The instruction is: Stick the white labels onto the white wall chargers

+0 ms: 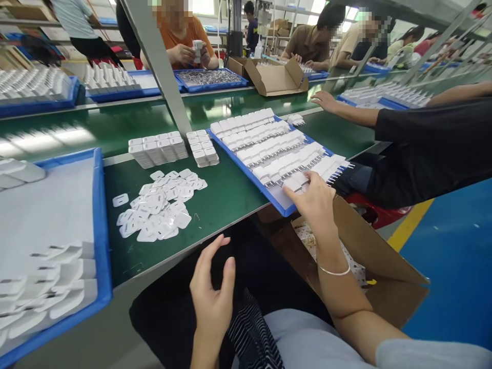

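Observation:
My right hand (313,197) is at the near end of a blue tray (249,171), its thumb and fingers closed on a white plug housing (295,182). Rows of white plug adapters (271,139) with metal pins fill that tray. Over my lap, my left hand (213,287) is raised with thumb and fingers apart, holding nothing. A loose pile of small white plates (159,205) lies on the green table (207,218), left of the tray. Behind the pile stand neat stacks of white plates (157,148) and a smaller group of stacks (202,147).
Another blue tray (100,220) with white housings stands at the left. A slanted metal post (161,66) rises behind the stacks. An open cardboard box (369,246) is below the table's edge. A co-worker's arm (355,113) reaches in from the right; other people sit across.

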`<state>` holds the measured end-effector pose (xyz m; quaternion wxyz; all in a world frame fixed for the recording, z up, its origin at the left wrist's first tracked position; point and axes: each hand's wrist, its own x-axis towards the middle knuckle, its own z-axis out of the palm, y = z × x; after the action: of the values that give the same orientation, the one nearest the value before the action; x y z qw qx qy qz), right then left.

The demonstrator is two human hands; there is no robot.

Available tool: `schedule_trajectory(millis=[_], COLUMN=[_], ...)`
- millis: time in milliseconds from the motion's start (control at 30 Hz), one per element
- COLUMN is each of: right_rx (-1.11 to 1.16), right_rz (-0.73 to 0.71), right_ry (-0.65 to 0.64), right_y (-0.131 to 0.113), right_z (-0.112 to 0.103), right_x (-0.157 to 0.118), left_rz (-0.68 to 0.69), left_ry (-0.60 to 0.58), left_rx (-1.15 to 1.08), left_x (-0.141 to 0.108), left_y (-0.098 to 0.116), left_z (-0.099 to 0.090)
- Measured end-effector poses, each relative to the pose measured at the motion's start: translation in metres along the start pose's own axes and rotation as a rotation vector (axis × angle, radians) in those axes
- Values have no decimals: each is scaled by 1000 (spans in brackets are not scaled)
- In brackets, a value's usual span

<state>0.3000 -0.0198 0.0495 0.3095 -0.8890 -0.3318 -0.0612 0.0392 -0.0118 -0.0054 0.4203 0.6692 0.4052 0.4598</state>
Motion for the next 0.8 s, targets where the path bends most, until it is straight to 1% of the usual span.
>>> schedule_trajectory(millis=[33, 100, 167, 200, 267, 333, 367, 500, 600, 667, 700, 733, 767, 800], right_rx=[99, 326, 522, 608, 752, 867, 913, 1061, 1102, 1118, 1103, 1045, 943, 788], right_rz=[-62, -233, -423, -510, -631, -704, -740, -926, -1026, -1062, -1046, -1007, -933, -833], right_ry=[17, 27, -20, -60, -95, -131, -177, -475, -578, -680, -734, -777, -791, -750], right_y=[-5, -20, -38, -46, -61, -72, -76, -88, -95, -103, -109, -115, -123, -132], right_z=[-3, -6, -3, 0, 11, 25, 32, 53, 61, 65, 67, 69, 73, 78], right_x=[-9, -36, -69, -86, -114, -131, -136, -137, -133, -123, -114, -103, -89, -75], left_rz=[-50, -144, -223, -257, -301, -312, -307, -312, -334, -328, -316, -305, -297, -293], left_ry=[-47, -149, -212, -213, -132, -2, 74, 379, 547, 607, 613, 603, 576, 537], left_rx=[-104, -365, -629, -724, -811, -783, -755, -716, -710, -686, -673, -661, -650, -641], left_x=[2, 6, 10, 12, 13, 10, 8, 3, 4, 5, 5, 5, 4, 3], left_y=[4, 13, 20, 23, 27, 27, 27, 17, 6, 1, -1, -2, -3, -3], left_z=[6, 16, 20, 20, 14, 5, 0, -20, -36, -45, -48, -51, -52, -52])
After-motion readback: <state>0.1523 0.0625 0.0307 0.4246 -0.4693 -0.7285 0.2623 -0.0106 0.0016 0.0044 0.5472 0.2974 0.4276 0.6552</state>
